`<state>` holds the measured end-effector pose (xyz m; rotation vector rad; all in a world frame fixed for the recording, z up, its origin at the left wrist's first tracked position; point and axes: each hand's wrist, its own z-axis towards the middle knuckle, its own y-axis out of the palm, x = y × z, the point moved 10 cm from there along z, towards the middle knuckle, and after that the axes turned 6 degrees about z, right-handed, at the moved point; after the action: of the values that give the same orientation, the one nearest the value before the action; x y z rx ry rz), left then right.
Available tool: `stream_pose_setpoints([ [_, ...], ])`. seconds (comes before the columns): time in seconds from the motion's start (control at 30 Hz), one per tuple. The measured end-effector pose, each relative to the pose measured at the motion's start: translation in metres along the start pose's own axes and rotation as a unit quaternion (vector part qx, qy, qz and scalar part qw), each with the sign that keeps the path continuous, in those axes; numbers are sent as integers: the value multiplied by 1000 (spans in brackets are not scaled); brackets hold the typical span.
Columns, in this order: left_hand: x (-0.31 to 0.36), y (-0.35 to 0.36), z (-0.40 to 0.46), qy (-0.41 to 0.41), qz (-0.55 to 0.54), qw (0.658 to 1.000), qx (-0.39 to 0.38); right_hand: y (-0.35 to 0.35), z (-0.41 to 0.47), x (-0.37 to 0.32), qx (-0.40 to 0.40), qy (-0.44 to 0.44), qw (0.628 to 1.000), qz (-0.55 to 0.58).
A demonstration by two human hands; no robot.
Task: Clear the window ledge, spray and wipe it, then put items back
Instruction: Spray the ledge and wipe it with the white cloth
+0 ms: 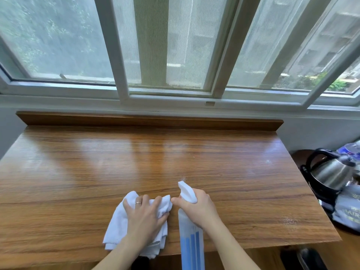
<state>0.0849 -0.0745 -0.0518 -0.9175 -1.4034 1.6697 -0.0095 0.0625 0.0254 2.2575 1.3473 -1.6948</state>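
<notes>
Behind the desk (136,162) runs one wide window (175,45) with white frames and mesh screens; greenery and grey buildings show beyond the glass. One wooden ledge (148,121) sits under the window, along the desk's far edge, bare on top. One desk fills most of the view, glossy brown wood with dark grain, and a faint patch of spray droplets lies near its right edge.

Off the desk's right edge stands one steel kettle (329,172) with a black handle, and beside it some plastic-wrapped packs (348,209), too cut off to count.

One cloth (116,223), white and folded into thick layers, lies at the near edge of the desk, left of centre, one corner hanging just over the edge. One spray bottle (191,242), white with blue vertical stripes and a white trigger head, is tilted forward over the near edge, just right of the cloth, its nozzle pointing at the desk; fine mist shows at the nozzle tip.

Two bare hands are in view. The left hand (144,213) rests on the cloth, fingers curled and bunching the fabric, one ring on a finger. The right hand (196,209) wraps the bottle's neck, fingers closed round the trigger, the thumb pointing toward the cloth.
</notes>
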Motion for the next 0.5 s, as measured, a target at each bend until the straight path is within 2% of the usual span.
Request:
stream_pose_setpoints([
  [0.17, -4, 0, 16, -2, 2, 1000, 19, -1, -1, -2, -3, -8, 1000, 8],
  [0.5, -21, 16, 83, -39, 46, 996, -71, -1, -5, 1, 11, -11, 1000, 1],
])
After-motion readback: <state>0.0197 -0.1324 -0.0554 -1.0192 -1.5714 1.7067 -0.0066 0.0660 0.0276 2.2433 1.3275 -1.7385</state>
